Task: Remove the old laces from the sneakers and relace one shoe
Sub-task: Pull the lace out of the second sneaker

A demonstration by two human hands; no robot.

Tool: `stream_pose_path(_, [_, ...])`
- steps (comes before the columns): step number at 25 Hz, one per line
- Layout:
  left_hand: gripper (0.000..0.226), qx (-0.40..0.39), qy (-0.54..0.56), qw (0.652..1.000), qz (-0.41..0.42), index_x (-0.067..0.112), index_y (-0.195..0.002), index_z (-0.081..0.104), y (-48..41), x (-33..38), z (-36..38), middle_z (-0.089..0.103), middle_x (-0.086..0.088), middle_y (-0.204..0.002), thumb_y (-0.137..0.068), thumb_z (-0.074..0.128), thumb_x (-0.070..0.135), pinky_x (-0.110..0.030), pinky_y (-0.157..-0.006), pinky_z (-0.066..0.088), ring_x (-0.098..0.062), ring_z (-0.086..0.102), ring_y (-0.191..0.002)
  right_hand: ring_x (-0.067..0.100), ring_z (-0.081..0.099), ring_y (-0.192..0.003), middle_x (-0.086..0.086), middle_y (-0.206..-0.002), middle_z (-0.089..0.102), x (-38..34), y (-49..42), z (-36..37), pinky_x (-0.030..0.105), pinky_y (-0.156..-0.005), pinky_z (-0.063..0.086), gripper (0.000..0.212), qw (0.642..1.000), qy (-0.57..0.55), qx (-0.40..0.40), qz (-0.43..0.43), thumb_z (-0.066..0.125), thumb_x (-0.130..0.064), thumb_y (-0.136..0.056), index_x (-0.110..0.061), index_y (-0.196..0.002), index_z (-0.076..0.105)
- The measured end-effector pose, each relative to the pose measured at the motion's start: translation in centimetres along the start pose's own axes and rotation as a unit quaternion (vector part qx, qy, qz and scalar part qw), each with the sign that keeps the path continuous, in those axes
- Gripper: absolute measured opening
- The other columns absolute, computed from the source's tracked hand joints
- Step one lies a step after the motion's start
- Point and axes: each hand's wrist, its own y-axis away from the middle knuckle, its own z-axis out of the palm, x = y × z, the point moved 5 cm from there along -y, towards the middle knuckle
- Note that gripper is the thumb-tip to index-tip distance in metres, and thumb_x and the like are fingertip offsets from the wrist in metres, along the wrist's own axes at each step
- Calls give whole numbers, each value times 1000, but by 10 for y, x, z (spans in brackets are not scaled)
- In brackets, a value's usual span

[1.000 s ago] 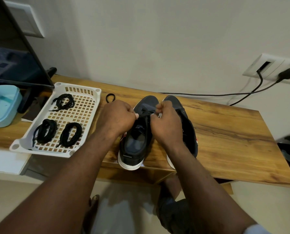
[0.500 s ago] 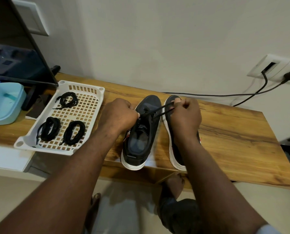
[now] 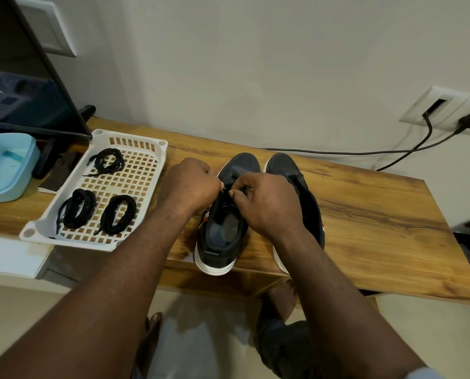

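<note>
Two dark sneakers with white soles stand side by side on the wooden table, toes toward the wall. Over the left sneaker [image 3: 223,233] both my hands work at the eyelets near the tongue. My left hand [image 3: 190,184] is curled at the shoe's left edge, pinching a black lace [image 3: 233,177] end. My right hand [image 3: 266,203] pinches the lace just over the tongue. Most of the lace is hidden under my fingers. The right sneaker [image 3: 296,181] stands untouched, partly behind my right wrist.
A white perforated tray [image 3: 143,187] at the left holds three coiled black laces [image 3: 76,207]. Beyond it are a light blue tub [image 3: 5,165] and a monitor [image 3: 23,77]. A black cable [image 3: 365,152] runs along the wall to a socket [image 3: 447,110]. Bare wooden table [image 3: 378,214] lies to the right.
My right hand, which had pulled the lace out to the right over the other sneaker, has come back to the left sneaker's tongue. My left hand stayed in place.
</note>
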Motion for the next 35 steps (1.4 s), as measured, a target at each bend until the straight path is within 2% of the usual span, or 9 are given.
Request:
stream_pose_path(3, [15,-6,9,1000,2,16,-78,75,-1,-1,2,76,-6,-72,-86,77,28,-53,-74,65,-28,76,-73,18,56,-94,-5,-94,61,0,-2,1,38,-80,50,15,999,32,26,3,61,-32,-98,-23,-92,71])
stream_pose_path(5, [14,-7,13,1000,1,14,-79,75,-3,-2,2,76,-7,-74,-85,76,26,-55,-73,65,-30,77,-73,19,61,-95,2,-101,64,12,-8,-5,38,-80,48,12,968,-219,52,111,61,-23,-102,-19,-93,68])
stream_pose_path(9, [12,-7,9,1000,-4,15,-78,75,-4,-3,2,76,-7,-71,-86,74,24,-53,-71,65,-29,77,-71,21,69,-67,12,-87,68,24,-10,-20,34,-65,54,16,684,-685,97,232,44,-11,-111,-9,-102,56])
stream_pose_path(14, [11,0,-4,1000,-3,14,-77,75,-3,-1,2,75,-7,-68,-81,71,23,-58,-67,64,-31,76,-70,14,65,-76,-6,-88,69,18,-3,-17,29,-67,51,20,985,-142,5,96,70,-43,-97,-31,-112,64])
stream_pose_path(20, [13,-3,-1,1000,1,15,-78,75,0,-1,-1,75,-8,-71,-83,74,27,-57,-68,64,-31,76,-71,14,67,-84,-7,-94,73,5,-4,-2,39,-79,58,5,992,-118,-1,42,72,-32,-96,-29,-94,76])
stream_pose_path(22, [13,-4,1,1000,-4,15,-78,74,0,-1,-2,75,-8,-71,-84,74,27,-56,-69,65,-32,76,-72,16,64,-78,0,-91,71,23,-10,-14,37,-72,53,8,911,-378,85,139,67,-25,-97,-19,-96,72])
stream_pose_path(26, [9,6,-11,1000,1,15,-77,74,-1,-1,-3,75,-9,-71,-82,70,21,-56,-68,65,-33,76,-72,17,64,-62,4,-79,70,34,-8,-30,28,-57,46,15,595,-748,140,259,46,-8,-102,-5,-91,56])
stream_pose_path(31, [12,13,-29,999,17,20,-77,74,2,3,-1,73,-4,-67,-86,66,19,-47,-66,65,-29,74,-70,7,64,-66,-10,-85,68,26,0,-29,24,-59,51,12,968,-197,22,153,70,-36,-98,-26,-103,65])
stream_pose_path(35, [23,-2,-53,991,120,34,-88,75,10,20,4,71,13,-90,-87,64,14,-32,-74,54,-11,66,-85,14,66,-92,-8,-94,69,13,5,-6,40,-82,59,28,987,-30,-109,114,73,-57,-91,-30,-92,65])
